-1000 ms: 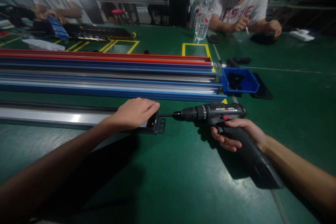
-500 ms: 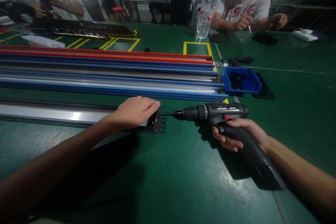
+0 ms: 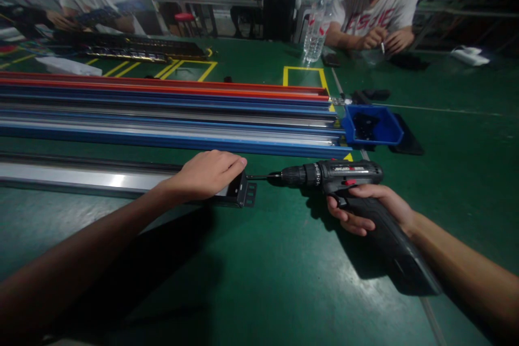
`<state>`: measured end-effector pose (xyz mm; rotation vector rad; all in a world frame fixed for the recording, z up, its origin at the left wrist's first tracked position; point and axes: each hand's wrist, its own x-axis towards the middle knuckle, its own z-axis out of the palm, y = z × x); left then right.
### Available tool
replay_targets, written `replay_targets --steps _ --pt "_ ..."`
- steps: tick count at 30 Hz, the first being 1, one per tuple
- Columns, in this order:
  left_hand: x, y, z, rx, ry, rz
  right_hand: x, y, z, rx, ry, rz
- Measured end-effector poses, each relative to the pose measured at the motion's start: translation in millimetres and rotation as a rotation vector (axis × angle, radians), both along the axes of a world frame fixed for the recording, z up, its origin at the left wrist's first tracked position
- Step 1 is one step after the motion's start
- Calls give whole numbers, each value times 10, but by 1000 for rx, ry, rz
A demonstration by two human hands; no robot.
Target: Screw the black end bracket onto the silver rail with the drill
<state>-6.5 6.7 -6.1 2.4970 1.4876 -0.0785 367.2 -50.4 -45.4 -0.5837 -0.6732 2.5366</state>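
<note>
A long black and silver metal strip (image 3: 101, 179) lies across the green table (image 3: 284, 281). My left hand (image 3: 206, 173) presses down on its right end, just behind a black end bracket (image 3: 245, 193). My right hand (image 3: 365, 208) grips the handle of a black cordless drill (image 3: 344, 175) held sideways. The drill's bit (image 3: 257, 177) points left and meets the end of the strip by the bracket.
Several long blue, silver and red rails (image 3: 162, 113) are stacked behind the strip. A blue bin (image 3: 377, 125) with dark small parts stands at their right end, with a water bottle (image 3: 316, 27) farther back. Other people sit at the far side.
My hands, the drill and the strip stay where they were. Only the people in the background have shifted a little.
</note>
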Motion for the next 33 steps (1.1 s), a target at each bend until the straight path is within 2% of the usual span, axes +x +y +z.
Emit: replay_targets --steps 33 --pt "4 7 10 -10 -5 4 -5 -2 -12 6 7 -12"
